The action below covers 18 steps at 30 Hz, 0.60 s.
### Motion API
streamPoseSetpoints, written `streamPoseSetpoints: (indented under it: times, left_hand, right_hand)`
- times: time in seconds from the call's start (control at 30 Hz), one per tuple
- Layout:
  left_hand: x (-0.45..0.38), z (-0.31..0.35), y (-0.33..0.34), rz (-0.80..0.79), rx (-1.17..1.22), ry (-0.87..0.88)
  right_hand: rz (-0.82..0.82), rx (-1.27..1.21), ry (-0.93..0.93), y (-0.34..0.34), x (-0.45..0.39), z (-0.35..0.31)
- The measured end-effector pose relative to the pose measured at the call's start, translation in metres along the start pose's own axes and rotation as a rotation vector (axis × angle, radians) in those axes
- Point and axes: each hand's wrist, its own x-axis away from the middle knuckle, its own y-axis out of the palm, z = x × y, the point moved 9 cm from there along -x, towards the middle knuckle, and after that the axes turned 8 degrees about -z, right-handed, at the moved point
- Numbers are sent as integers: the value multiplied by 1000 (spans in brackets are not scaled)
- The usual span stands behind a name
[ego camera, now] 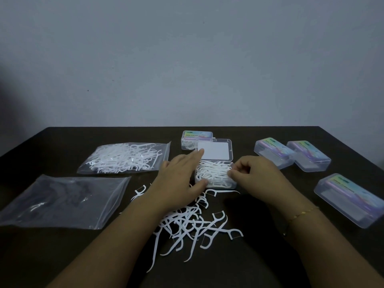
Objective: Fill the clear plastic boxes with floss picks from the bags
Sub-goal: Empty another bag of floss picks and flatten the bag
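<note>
Open clear box [215,175], full of floss picks, sits mid-table [239,265] with lid [215,150] flipped back. Left hand [178,179]: fingers mostly straight, index on lid, thumb against box's near-left corner. Right hand [252,174]: fingers curled at box's right edge, can't tell if pinching a pick. Loose pick pile [193,227] just in front. Full bag [124,157] and empty bag [62,201] left; closed boxes [291,154] right.

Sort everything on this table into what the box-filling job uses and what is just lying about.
In use: open box, loose floss picks, full bag, three empty closed boxes, left hand, right hand.

Lying about: emptied bag, filled closed box, bracelet.
</note>
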Motion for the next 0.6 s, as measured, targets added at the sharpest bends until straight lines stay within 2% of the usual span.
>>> streamPoseSetpoints:
  times: [0.2,0.33,0.6]
  left_hand:
    - [0,5,1,5,31,22]
    - [0,4,-1,34,47,22]
    - [-4,-4,5,20,73,-4]
  right_hand:
    - [-259,93,34,18,7,-5]
    - [-301,194,61,25,7,-3]
    - [-354,182,89,30,7,1]
